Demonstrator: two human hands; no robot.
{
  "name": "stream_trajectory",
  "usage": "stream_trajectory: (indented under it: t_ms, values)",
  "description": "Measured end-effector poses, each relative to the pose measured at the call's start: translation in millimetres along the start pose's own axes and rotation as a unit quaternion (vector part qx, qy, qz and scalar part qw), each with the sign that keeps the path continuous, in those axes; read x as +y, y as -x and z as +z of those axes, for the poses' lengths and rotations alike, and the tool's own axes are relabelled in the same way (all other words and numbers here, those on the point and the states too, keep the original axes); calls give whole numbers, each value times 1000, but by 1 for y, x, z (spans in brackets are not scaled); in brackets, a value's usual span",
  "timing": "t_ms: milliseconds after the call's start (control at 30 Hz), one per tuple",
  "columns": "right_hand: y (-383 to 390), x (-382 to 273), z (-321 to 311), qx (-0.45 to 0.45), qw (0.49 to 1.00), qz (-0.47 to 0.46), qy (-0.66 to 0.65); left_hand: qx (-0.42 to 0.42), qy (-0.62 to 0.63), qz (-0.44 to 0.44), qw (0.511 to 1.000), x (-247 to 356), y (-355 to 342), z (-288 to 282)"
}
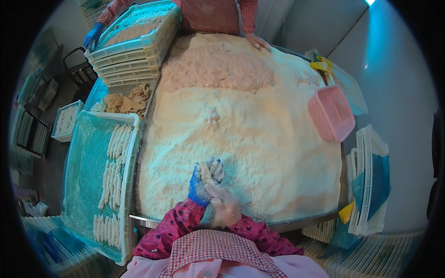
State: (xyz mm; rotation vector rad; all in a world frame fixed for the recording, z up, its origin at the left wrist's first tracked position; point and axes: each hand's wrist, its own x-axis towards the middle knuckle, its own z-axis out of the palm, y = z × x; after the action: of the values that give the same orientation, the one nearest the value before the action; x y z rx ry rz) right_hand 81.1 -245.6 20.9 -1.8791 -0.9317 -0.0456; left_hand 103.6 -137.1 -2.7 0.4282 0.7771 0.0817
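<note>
My left hand (pixel 199 187), in a blue glove dusted with white, is over the near part of the crumb-covered table (pixel 278 153). A pale, crumb-coated meat strip (pixel 205 172) lies in its curled fingers. My right hand (pixel 225 204), whitened with coating and slightly blurred, presses against the left palm at the strip's lower end; its finger grip is unclear. Farther out, a small clump of meat pieces (pixel 212 117) sits on the crumbs. To my left, a white tray (pixel 131 185) lined with green film holds coated strips (pixel 111 183) in three groups.
Raw meat pieces (pixel 218 67) are heaped at the far side, where a co-worker's hand (pixel 257 41) rests. Stacked white trays (pixel 125 60) and a brown cloth (pixel 127 102) are at far left. A pink basket (pixel 331 113) stands on the right edge, near upright trays (pixel 368 185).
</note>
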Motion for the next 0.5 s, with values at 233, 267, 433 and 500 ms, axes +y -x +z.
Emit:
stream_trajectory:
  t_ms: [233, 267, 433, 500]
  values:
    - [-51, -28, 7, -81, 986, -142, 34, -253, 236, 547, 762, -50, 37, 24]
    - [-51, -13, 8, -36, 987, -117, 102, -385, 230, 550, 704, -44, 27, 25]
    - [-37, 15, 29, -33, 997, -62, -17, -303, -51, 97, 947, 1, 25, -36]
    - [-37, -10, 32, -92, 981, -164, 52, -334, 87, 414, 842, -34, 17, -1]
